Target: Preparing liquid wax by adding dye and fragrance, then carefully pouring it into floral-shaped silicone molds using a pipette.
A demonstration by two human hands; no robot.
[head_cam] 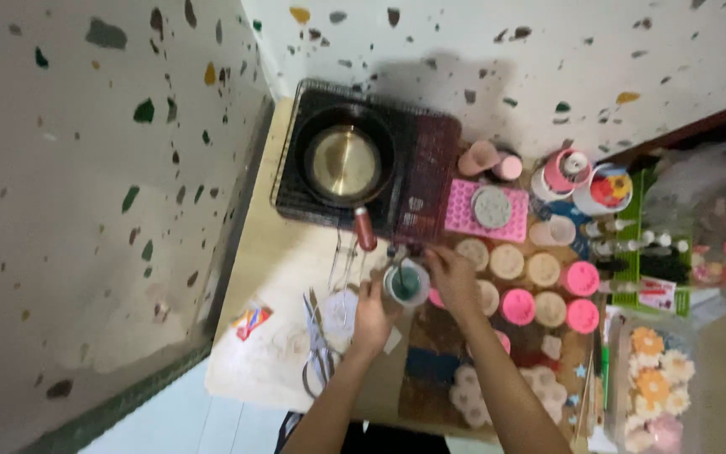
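We see the left hand (373,318) wrapped around a small cup of teal liquid (406,283) on the counter (283,252), steadying it. The right hand (454,277) pinches a thin stirring stick (397,267) in the cup, beside round moulds (539,290) and below a pan (344,160).

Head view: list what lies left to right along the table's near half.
Red-and-blue packet → scissors → left hand → teal cup → right hand → pink round moulds → tray of flower shapes.

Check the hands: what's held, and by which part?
Left hand grips the small round cup of teal liquid by its side wall. Right hand seems to pinch a thin stirring stick near its top.
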